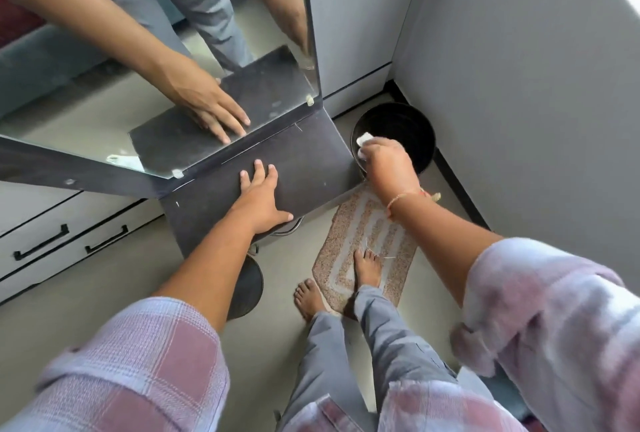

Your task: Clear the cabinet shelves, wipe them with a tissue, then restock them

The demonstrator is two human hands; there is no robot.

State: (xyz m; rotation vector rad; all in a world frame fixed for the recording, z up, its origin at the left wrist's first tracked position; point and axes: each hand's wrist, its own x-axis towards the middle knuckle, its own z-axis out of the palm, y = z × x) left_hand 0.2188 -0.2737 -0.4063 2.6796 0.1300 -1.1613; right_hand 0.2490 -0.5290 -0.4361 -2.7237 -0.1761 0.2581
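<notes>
The left hand (259, 197) lies flat, palm down and fingers spread, on a dark matte shelf (304, 158), gripping nothing; its fingertips point toward eleven o'clock and its thumb hooks over the near edge. The shelf is a flat rectangular slab with a faintly dusty, scuffed surface, its long axis running from about eight o'clock to two o'clock across the middle of the view. Behind it, at ten to eleven o'clock, stands a smooth mirror (145, 61) held by small clips, repeating the hand and slab.

The right hand (384, 158) is at three o'clock from the shelf, just past its right end, fingers curled and pressed together around a crumpled white tissue (363, 141). Only soft, wadded corners of the tissue poke out toward ten o'clock; its long axis cannot be told. The hand hovers over the rim of a round, glossy black bin (408, 123).

At five o'clock from the shelf lies a nubbly, speckled mat (343, 227) with rounded corners and pale looping bands, under one bare foot.
</notes>
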